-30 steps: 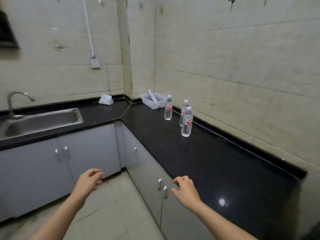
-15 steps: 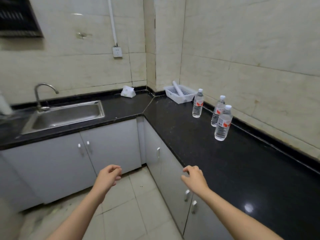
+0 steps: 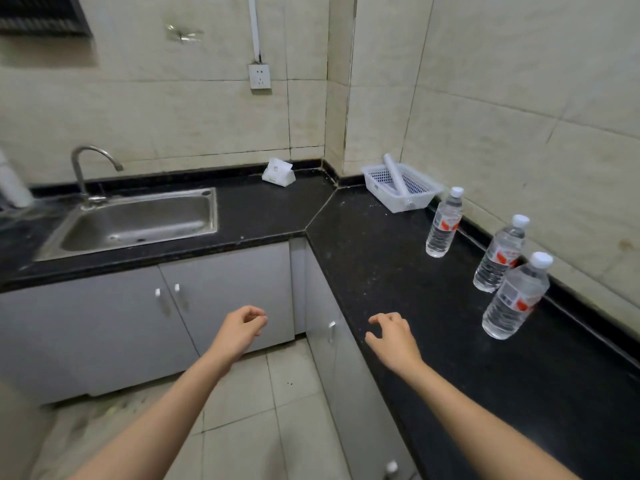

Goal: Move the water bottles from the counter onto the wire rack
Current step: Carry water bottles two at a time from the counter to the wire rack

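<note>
Three clear water bottles with white caps and red labels stand upright on the black counter (image 3: 381,271) along the right wall: a far one (image 3: 443,223), a middle one (image 3: 498,258) and a near one (image 3: 516,299). A dark wire rack (image 3: 41,15) hangs on the wall at the top left corner, partly cut off. My right hand (image 3: 393,339) hovers over the counter's front edge, left of the near bottle, fingers curled and apart, holding nothing. My left hand (image 3: 240,329) hangs over the floor before the cabinets, loosely curled and empty.
A white plastic basket (image 3: 420,199) with a white roll in it sits in the counter corner. A tissue pack (image 3: 278,173) lies by the back wall. A steel sink (image 3: 138,223) with a tap (image 3: 86,168) is at left. Grey cabinet doors (image 3: 225,289) line the counter's front.
The view has swung left and moved closer, so the bottles now sit further right and the rack shows at the top left. Both hands have risen slightly and stay empty.
</note>
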A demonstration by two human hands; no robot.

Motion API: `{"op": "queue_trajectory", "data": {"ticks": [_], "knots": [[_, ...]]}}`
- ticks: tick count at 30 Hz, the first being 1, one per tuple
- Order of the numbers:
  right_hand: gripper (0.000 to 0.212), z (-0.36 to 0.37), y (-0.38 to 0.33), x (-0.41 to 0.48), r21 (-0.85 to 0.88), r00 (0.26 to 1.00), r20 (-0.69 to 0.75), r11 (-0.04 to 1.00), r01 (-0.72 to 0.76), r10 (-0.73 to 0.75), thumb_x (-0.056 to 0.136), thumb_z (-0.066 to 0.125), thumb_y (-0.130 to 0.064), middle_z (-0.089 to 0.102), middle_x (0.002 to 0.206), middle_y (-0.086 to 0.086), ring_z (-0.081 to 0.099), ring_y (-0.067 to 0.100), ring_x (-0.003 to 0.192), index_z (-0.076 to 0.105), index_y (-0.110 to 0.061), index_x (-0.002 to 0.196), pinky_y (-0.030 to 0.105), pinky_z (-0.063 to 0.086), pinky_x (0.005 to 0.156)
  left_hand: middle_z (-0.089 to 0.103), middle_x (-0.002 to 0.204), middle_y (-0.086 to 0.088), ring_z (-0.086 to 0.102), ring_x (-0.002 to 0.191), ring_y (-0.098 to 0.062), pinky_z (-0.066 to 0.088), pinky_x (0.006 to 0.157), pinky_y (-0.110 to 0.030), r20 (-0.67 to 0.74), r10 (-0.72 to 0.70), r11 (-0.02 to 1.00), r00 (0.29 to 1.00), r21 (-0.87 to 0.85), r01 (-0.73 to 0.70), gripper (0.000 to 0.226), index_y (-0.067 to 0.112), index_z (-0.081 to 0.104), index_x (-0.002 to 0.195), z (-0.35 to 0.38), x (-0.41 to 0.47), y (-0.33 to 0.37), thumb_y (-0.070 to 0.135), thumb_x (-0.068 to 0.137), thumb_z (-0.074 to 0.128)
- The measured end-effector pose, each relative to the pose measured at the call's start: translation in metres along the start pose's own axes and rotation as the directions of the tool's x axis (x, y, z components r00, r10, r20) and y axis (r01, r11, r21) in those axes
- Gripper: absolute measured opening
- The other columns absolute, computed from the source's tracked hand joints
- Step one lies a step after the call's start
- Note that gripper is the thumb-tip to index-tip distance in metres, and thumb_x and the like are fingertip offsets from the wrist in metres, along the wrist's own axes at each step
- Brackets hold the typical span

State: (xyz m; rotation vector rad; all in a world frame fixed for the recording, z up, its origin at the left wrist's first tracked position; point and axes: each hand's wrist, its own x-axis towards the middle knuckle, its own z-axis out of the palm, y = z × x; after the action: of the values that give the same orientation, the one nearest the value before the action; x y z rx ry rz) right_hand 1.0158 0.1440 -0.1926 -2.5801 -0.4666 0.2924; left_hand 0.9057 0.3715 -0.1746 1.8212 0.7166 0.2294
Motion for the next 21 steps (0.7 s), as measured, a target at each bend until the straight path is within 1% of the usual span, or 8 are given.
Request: {"op": "queue_trajectory", "data": {"ticks": [5, 8, 9, 11, 13, 16, 18, 21], "knots": [[0.040, 0.003, 0.006, 0.057, 0.005, 0.998, -0.008, 0.998, -0.057, 0.057, 0.090, 0.049, -0.025, 0.040, 0.136, 0.008, 0.035, 0.023, 0.127, 0.047, -0.015, 0.129, 0.034, 0.036, 0.103, 0.056, 0.094, -0.010, 0.051, 0.084, -0.020, 0.037, 0.062, -0.024, 0.074, 0.022, 0.998, 0.997, 0.055, -0.026, 0.012, 0.007, 0.057, 0.099, 0.019, 0.067, 0.007, 0.009, 0.089, 0.050], [0.042, -0.005, 0.011, 0.095, 0.027, 0.991, -0.047, 0.992, -0.122, 0.124, 0.090, 0.049, -0.025, 0.040, 0.137, 0.007, 0.034, 0.022, 0.128, 0.045, -0.016, 0.131, 0.033, 0.034, 0.104, 0.056, 0.099, -0.009, 0.051, 0.089, -0.019, 0.036, 0.074, -0.026, 0.135, 0.053, 0.995, 0.989, 0.079, -0.064, 0.018, 0.005, 0.058, 0.104, 0.039, 0.129, 0.020, 0.010, 0.090, 0.049], [0.043, -0.009, 0.015, 0.107, 0.028, 0.986, -0.064, 0.988, -0.154, 0.155, 0.089, 0.049, -0.025, 0.040, 0.137, 0.007, 0.034, 0.023, 0.128, 0.045, -0.016, 0.131, 0.033, 0.034, 0.104, 0.056, 0.098, -0.009, 0.050, 0.089, -0.019, 0.036, 0.073, -0.026, 0.167, 0.069, 0.992, 0.984, 0.089, -0.084, 0.018, 0.004, 0.058, 0.105, 0.048, 0.149, 0.026, 0.010, 0.090, 0.048], [0.043, -0.020, 0.025, 0.130, 0.026, 0.966, -0.115, 0.973, -0.230, 0.231, 0.089, 0.049, -0.026, 0.041, 0.136, 0.006, 0.035, 0.023, 0.128, 0.046, -0.017, 0.131, 0.032, 0.033, 0.104, 0.055, 0.092, -0.009, 0.049, 0.086, -0.019, 0.038, 0.063, -0.026, 0.242, 0.118, 0.985, 0.963, 0.092, -0.143, 0.013, 0.006, 0.057, 0.100, 0.070, 0.188, 0.044, 0.009, 0.089, 0.049], [0.043, -0.032, 0.035, 0.149, 0.050, 0.928, -0.159, 0.942, -0.333, 0.337, 0.088, 0.050, -0.026, 0.042, 0.136, 0.007, 0.036, 0.024, 0.128, 0.047, -0.018, 0.130, 0.032, 0.034, 0.103, 0.055, 0.088, -0.008, 0.050, 0.084, -0.020, 0.038, 0.063, -0.026, 0.321, 0.145, 0.979, 0.936, 0.092, -0.183, 0.010, 0.008, 0.056, 0.097, 0.093, 0.224, 0.062, 0.009, 0.089, 0.051], [0.043, -0.051, 0.049, 0.162, 0.106, 0.850, -0.202, 0.873, -0.475, 0.487, 0.088, 0.050, -0.026, 0.042, 0.135, 0.008, 0.036, 0.026, 0.127, 0.046, -0.017, 0.130, 0.034, 0.034, 0.104, 0.059, 0.090, -0.008, 0.055, 0.086, -0.021, 0.040, 0.076, -0.028, 0.444, 0.165, 0.956, 0.881, 0.146, -0.253, 0.014, 0.008, 0.060, 0.098, 0.129, 0.268, 0.083, 0.012, 0.086, 0.056], [0.044, -0.061, 0.059, 0.166, 0.134, 0.798, -0.233, 0.831, -0.540, 0.556, 0.089, 0.050, -0.026, 0.042, 0.135, 0.009, 0.036, 0.026, 0.128, 0.045, -0.017, 0.131, 0.034, 0.033, 0.106, 0.061, 0.090, -0.006, 0.055, 0.088, -0.021, 0.038, 0.077, -0.027, 0.512, 0.200, 0.935, 0.835, 0.155, -0.319, 0.010, 0.011, 0.061, 0.094, 0.155, 0.290, 0.096, 0.013, 0.085, 0.058], [0.045, -0.071, 0.076, 0.161, 0.185, 0.710, -0.266, 0.757, -0.626, 0.652, 0.088, 0.051, -0.026, 0.043, 0.134, 0.010, 0.037, 0.027, 0.126, 0.045, -0.016, 0.132, 0.032, 0.032, 0.105, 0.060, 0.093, -0.004, 0.054, 0.090, -0.018, 0.034, 0.079, -0.024, 0.607, 0.222, 0.908, 0.763, 0.156, -0.389, 0.014, 0.010, 0.062, 0.097, 0.200, 0.302, 0.110, 0.012, 0.085, 0.058]]}}
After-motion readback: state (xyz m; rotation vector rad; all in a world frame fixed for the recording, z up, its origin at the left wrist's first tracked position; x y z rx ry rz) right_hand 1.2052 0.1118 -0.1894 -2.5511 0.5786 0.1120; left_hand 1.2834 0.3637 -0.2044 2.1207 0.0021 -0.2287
